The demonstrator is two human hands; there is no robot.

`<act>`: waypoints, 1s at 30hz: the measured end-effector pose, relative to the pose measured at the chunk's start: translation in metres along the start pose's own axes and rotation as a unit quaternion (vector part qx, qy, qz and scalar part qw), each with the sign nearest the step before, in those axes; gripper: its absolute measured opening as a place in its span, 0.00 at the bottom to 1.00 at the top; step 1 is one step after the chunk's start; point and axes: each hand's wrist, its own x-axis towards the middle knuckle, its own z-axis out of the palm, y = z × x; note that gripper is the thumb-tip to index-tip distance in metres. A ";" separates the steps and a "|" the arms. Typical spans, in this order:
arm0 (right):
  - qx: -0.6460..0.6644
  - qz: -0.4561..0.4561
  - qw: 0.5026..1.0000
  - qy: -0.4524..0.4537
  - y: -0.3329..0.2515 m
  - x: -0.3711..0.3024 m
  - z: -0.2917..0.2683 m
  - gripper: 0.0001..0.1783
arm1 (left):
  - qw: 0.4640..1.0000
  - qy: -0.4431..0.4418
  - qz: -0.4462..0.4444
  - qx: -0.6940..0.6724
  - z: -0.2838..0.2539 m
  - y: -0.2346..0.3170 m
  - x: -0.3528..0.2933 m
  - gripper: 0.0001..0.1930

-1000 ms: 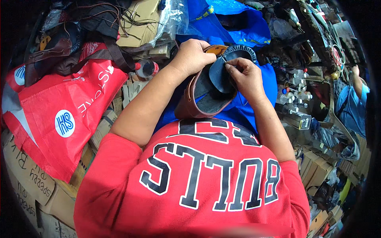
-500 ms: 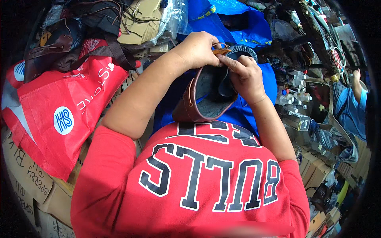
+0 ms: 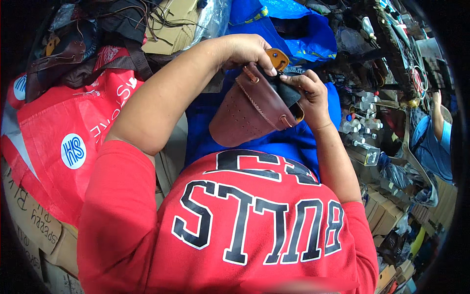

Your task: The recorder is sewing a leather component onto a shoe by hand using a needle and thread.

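Note:
Between my hands is a brown leather pouch-shaped piece (image 3: 242, 115), tilted, with small punched holes, a stitched upper band and tan lace loops. Its dark inside shows only in part. My left hand (image 3: 252, 51) pinches at the far rim, beside a tan leather tab (image 3: 278, 59) with a hole in it. Opposite, my right hand (image 3: 311, 95) holds black material (image 3: 286, 88) at the opening, thumb pointing toward the left fingertips. Whatever small part lies between the fingertips is too dark to make out.
A red bag (image 3: 58, 132) lies at the left over cardboard (image 3: 36, 215). Blue plastic (image 3: 313, 36) lies beyond my hands, near loose cords (image 3: 169, 24). Several clear bottles (image 3: 364, 117) stand at the right. Another person's arm (image 3: 439, 115) shows at the far right.
The leather piece has turned, so its punched outer side now faces me instead of its open inside. The tan tab stands up more, and the black ridged edge has gone from view.

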 end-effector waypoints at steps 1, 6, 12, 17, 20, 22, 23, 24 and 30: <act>0.013 0.004 1.000 0.004 0.003 -0.001 0.001 0.20 | 1.000 0.004 0.004 0.014 0.000 -0.001 0.002 0.17; 0.027 0.013 1.000 -0.004 0.004 0.002 -0.005 0.20 | 1.000 -0.005 0.007 0.017 0.000 -0.001 0.002 0.16; -0.044 -0.001 0.993 -0.111 -0.015 0.014 -0.025 0.18 | 0.999 0.000 0.005 0.032 0.010 0.009 -0.011 0.13; -0.105 0.016 0.988 -0.114 -0.029 0.014 -0.026 0.17 | 0.990 0.029 0.022 0.135 0.012 0.009 -0.011 0.14; -0.163 0.017 0.980 -0.110 -0.040 0.013 -0.025 0.16 | 0.989 0.031 0.037 0.143 0.014 0.010 -0.013 0.14; -0.195 0.015 0.975 -0.109 -0.046 0.011 -0.021 0.15 | 0.984 0.053 0.043 0.166 0.018 0.010 -0.016 0.14; -0.221 0.003 0.971 -0.095 -0.048 0.010 -0.019 0.14 | 0.978 0.076 0.048 0.189 0.021 0.011 -0.019 0.14; -0.247 -0.011 0.965 -0.081 -0.051 0.010 -0.016 0.13 | 0.978 0.077 0.049 0.189 0.024 0.012 -0.023 0.14; -0.223 0.004 0.975 -0.024 -0.043 0.001 0.000 0.12 | 0.904 0.270 0.179 0.278 0.056 0.009 -0.042 0.11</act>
